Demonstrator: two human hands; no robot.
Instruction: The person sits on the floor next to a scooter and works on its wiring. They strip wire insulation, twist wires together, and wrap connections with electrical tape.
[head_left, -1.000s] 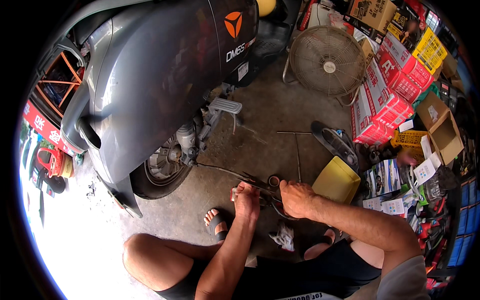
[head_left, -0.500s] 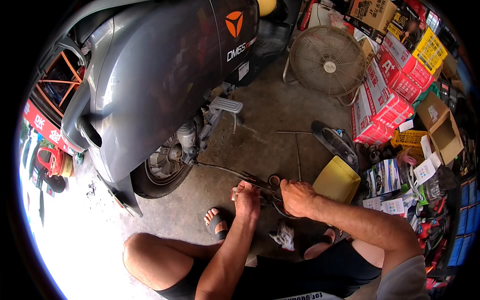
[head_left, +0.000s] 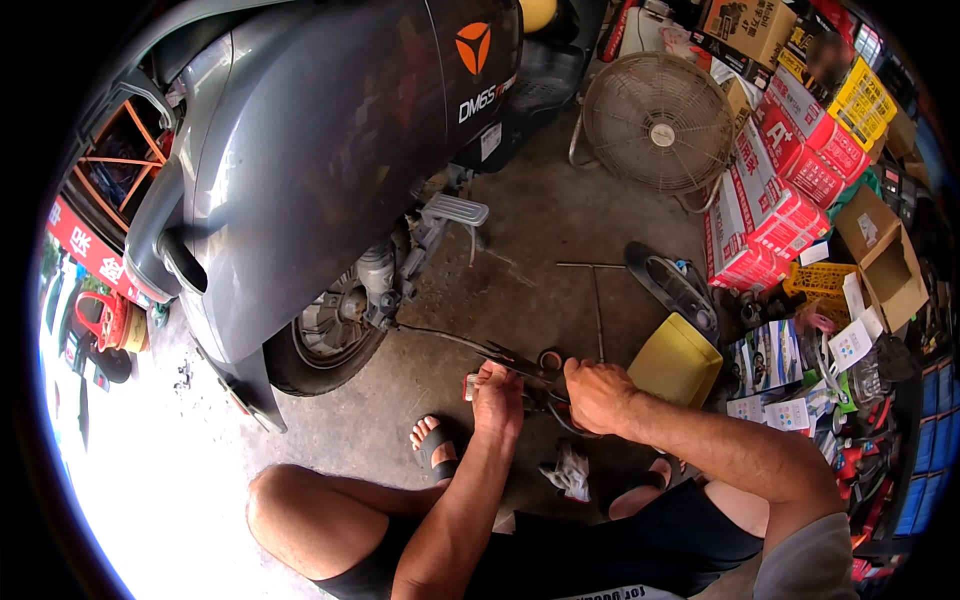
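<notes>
Left hand [head_left: 497, 395]: thumb and fingers pinched together on a thin dark cable [head_left: 440, 335] near its right end; couldn't tell whether the pinch also took in the tool. Right hand [head_left: 600, 393]: fingers curled tight, clamped around the handle end of a dark, narrow, scissors-like metal tool [head_left: 525, 368]; handle mostly hidden by the fist.

Tool sat between the hands, above the concrete floor [head_left: 520, 240]. Long axis ran diagonally, tip to the left and slightly away from the person, toward the black tyre [head_left: 328, 372]; handle end to the right and nearer the body. Couldn't tell if its blades were apart.

Cable left the wheel area of the dark grey scooter [head_left: 320, 170] and ran right, sloping toward the person, meeting the tool near the left fingertips, roughly in line with it.

Small dark ring with a tan inside [head_left: 550, 350] was just beyond the tool, beside the right hand. Small red-and-white item [head_left: 469, 388] lay just left of the left hand.

Shallow yellow tray [head_left: 675, 362] sat right of the right hand, long T-shaped metal rod [head_left: 597, 310] beyond it, crumpled whitish rag [head_left: 568, 472] nearer the feet.
</notes>
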